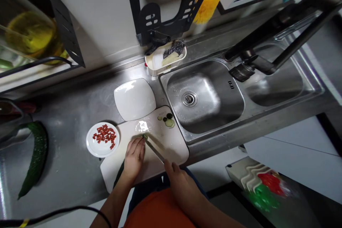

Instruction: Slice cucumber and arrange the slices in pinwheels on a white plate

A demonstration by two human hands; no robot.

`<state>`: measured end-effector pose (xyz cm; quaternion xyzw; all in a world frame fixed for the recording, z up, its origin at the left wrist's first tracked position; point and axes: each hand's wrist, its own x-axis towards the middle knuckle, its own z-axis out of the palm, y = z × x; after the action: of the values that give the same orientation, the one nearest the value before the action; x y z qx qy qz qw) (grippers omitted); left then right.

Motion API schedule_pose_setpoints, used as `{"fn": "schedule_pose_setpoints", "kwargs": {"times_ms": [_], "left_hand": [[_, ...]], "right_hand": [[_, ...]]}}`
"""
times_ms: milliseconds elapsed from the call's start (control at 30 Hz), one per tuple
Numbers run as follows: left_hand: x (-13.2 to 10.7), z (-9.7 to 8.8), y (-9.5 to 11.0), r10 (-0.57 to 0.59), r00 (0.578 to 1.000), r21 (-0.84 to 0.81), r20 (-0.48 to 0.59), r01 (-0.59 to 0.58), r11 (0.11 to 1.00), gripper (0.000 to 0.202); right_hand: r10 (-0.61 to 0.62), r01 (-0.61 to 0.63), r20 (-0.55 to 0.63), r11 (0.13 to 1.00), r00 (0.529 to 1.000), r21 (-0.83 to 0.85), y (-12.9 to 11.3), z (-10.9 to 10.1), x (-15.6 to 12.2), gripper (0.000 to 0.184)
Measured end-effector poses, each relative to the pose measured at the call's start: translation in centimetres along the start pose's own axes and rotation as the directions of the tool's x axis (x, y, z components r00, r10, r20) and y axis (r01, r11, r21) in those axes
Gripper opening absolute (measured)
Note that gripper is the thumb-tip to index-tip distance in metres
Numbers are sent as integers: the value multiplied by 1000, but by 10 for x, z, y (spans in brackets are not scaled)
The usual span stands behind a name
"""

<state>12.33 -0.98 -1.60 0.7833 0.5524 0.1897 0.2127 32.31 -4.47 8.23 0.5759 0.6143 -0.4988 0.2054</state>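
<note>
My left hand [134, 158] lies curled over a cucumber [119, 174] on the white cutting board [171, 144], holding it down; only the cucumber's dark end shows below the hand. My right hand [177, 178] grips a knife [153, 148], whose blade slants up to the cucumber's cut tip beside my left fingers. A few cucumber slices [168, 120] lie at the board's far edge.
A small round plate of chopped red pieces [104, 137] sits left of the board, a square white plate [134, 98] behind it. Another cucumber [36, 156] lies far left. The double sink [205, 96] with a black tap [245, 67] is to the right; a soap tray [165, 58] stands behind.
</note>
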Motion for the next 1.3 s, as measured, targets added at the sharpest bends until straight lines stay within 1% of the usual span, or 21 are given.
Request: {"fn": "schedule_pose_setpoints", "kwargs": {"times_ms": [300, 467, 633, 867, 1100, 1300], "left_hand": [[1, -1, 1, -7, 1000, 3, 12, 7, 1000, 28], [0, 0, 0, 3, 1000, 18, -5, -3, 1000, 26], [-1, 1, -1, 5, 1000, 22, 4, -5, 1000, 27], [-1, 1, -2, 8, 1000, 21, -2, -8, 1000, 28], [-2, 3, -4, 14, 1000, 22, 0, -14, 1000, 26], [-2, 3, -4, 15, 1000, 6, -11, -15, 1000, 27]], "right_hand": [[-20, 20, 11, 1000, 1000, -24, -2, -4, 2, 64], [-33, 33, -21, 999, 999, -12, -2, -6, 4, 58], [-42, 41, -30, 999, 999, -29, -3, -4, 7, 59], [-22, 21, -38, 999, 999, -29, -6, -4, 9, 59], [-14, 14, -33, 1000, 999, 1, -8, -3, 15, 56], [-12, 12, -37, 1000, 999, -8, -10, -3, 20, 56]]}}
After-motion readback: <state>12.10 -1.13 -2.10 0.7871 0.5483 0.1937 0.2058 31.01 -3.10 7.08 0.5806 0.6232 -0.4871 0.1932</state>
